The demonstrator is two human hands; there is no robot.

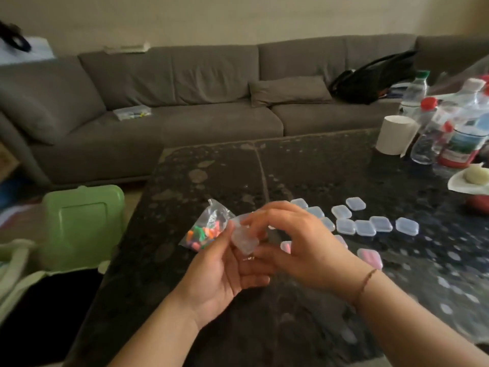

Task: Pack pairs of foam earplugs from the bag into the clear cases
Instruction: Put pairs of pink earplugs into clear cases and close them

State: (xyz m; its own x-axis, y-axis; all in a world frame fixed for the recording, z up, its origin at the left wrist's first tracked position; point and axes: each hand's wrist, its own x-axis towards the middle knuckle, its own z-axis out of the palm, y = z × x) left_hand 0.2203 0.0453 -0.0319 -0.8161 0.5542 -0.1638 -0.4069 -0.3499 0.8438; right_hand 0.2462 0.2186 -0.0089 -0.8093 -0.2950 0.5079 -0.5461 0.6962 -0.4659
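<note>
My fingers (pixel 246 263) curled narrow around one clear case (pixel 244 241), left hand (pixel 225 274) cradling it, right hand (pixel 299 242) pinching its top, above the dark table (pixel 211 170), bag of coloured earplugs (pixel 207 230) just left, empty cases (pixel 365 226) spread right, pink-filled case (pixel 370 258) near my right wrist.

Dim room, plain pale wall (pixel 238 14) behind. Long grey-brown corner sofa (pixel 185 102) along it, one cushion (pixel 288 90) on the seat. In front, dark speckled table (pixel 304 170).

A clear case (pixel 244 241) sits held between both hands, beside the bag (pixel 207 229) of bright earplugs (pixel 203 233).
</note>
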